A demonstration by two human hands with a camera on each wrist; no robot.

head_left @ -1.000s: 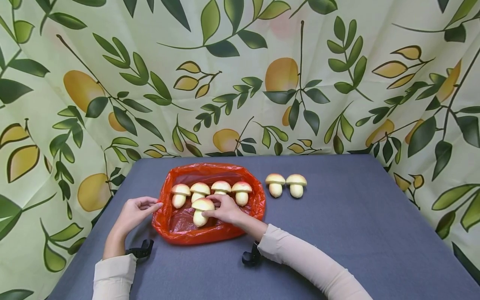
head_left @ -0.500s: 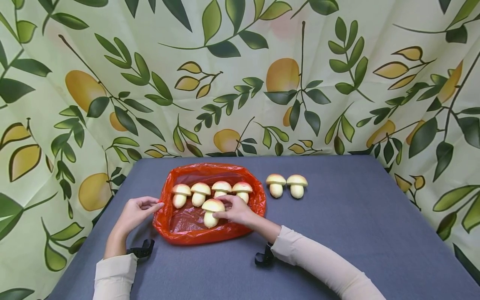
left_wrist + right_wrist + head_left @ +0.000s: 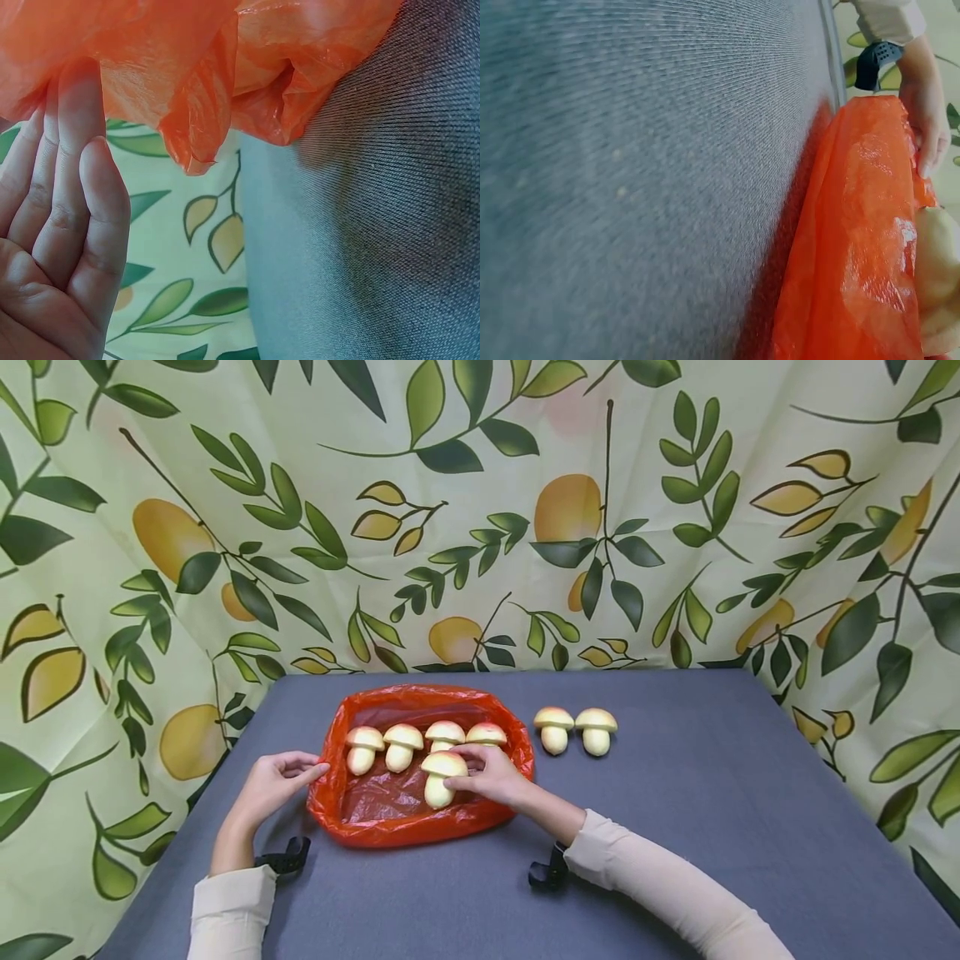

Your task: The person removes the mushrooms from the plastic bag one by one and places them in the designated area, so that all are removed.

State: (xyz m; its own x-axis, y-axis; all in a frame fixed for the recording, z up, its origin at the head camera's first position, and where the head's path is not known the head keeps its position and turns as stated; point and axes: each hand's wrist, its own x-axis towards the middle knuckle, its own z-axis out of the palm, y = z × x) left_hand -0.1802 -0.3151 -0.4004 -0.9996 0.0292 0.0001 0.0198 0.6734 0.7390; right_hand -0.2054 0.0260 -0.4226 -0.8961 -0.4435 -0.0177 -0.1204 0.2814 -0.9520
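A red plastic bag [image 3: 375, 837], its mouth spread wide, lies on the grey table. Inside, several pale yellow toy mushrooms [image 3: 362, 758] with reddish caps stand in a row at the back. My right hand [image 3: 491, 774] pinches another toy mushroom [image 3: 438, 787] by its right side, in front of the row, partly covering the rightmost one. At the bag's left rim, my left hand [image 3: 276, 787] touches the plastic. Its fingers [image 3: 64, 187] look straight in the left wrist view, their tips behind the plastic. The right wrist view shows the held mushroom [image 3: 936, 262] beside the bag wall.
Two more toy mushrooms [image 3: 575, 730] stand side by side on the table [image 3: 712, 793], right of the bag. A leaf-and-fruit patterned cloth [image 3: 480, 527] hangs behind and along the sides. Black wrist camera mounts [image 3: 283, 857] sit under both wrists.
My right hand has carried its toy mushroom rightward across the front of the bag, now overlapping the rightmost one in the row. My left hand has stayed at the rim.
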